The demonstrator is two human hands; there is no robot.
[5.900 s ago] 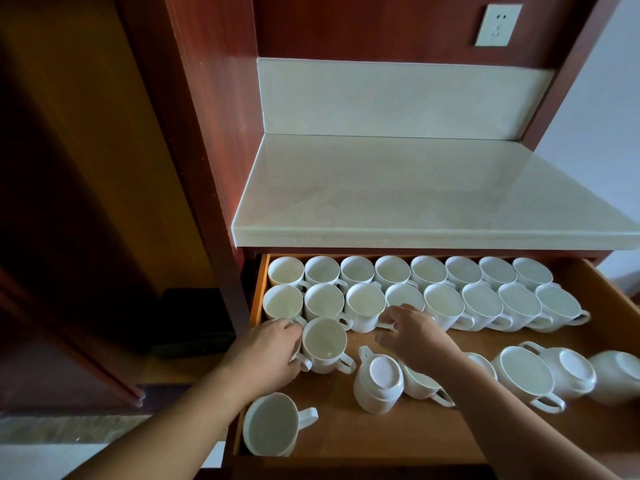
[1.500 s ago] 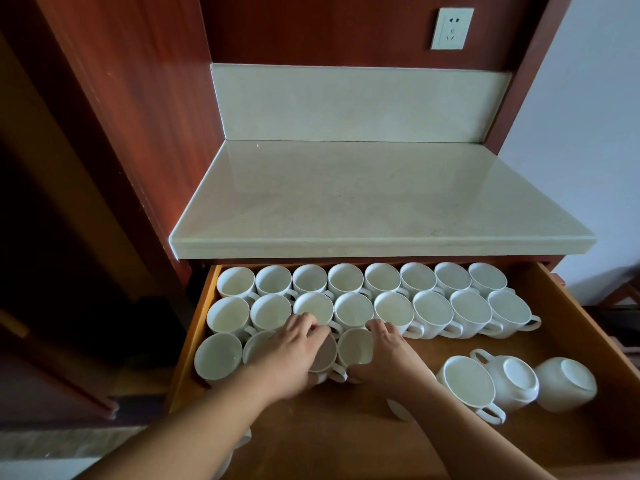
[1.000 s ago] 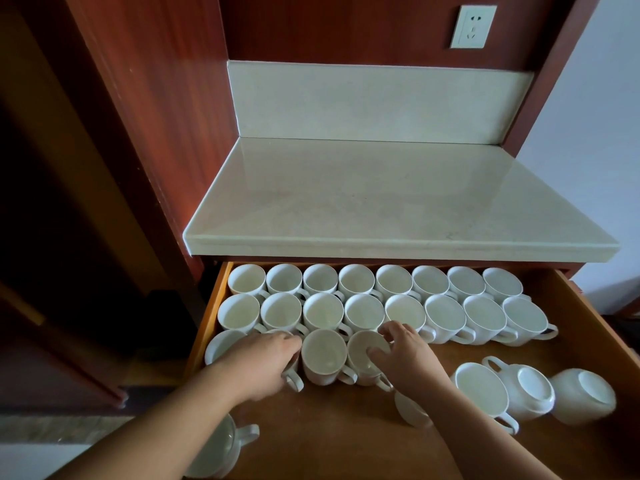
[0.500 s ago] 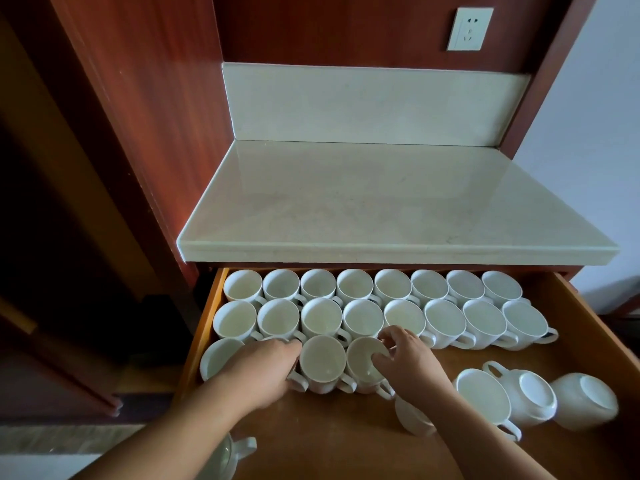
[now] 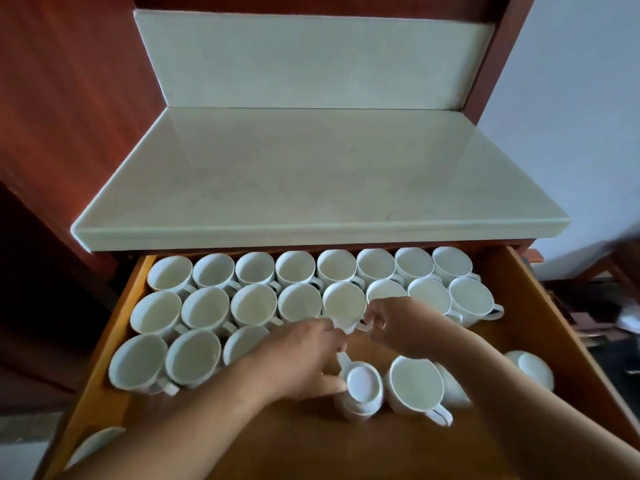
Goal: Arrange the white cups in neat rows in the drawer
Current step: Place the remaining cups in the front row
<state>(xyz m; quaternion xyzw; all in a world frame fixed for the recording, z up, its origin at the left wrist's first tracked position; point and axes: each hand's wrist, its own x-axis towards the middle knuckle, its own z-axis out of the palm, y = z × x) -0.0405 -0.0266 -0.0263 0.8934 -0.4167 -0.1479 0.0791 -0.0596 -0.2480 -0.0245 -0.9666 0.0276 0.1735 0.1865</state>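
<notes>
White cups fill the open wooden drawer (image 5: pixel 557 327). Two full rows stand upright at the back (image 5: pixel 298 268), and three more cups (image 5: pixel 192 355) begin a third row at the left. My right hand (image 5: pixel 401 323) pinches the handle of a second-row cup (image 5: pixel 344 301). My left hand (image 5: pixel 298 362) lies curled over the following place in the third row. Its fingertips touch that cup's base, and its thumb rests against an overturned cup (image 5: pixel 363 386). What lies under the left palm is hidden.
An upright loose cup (image 5: pixel 415 386) stands beside the overturned one, with another (image 5: pixel 453 389) tipped behind it. One more cup (image 5: pixel 530 368) lies at the right and one (image 5: pixel 93 445) at the near left corner. A pale stone counter (image 5: pixel 311 174) overhangs the back row.
Both hands have shifted right along the third row. My right hand left the third-row cup and now pinches a second-row cup's handle. The view has dropped closer to the drawer.
</notes>
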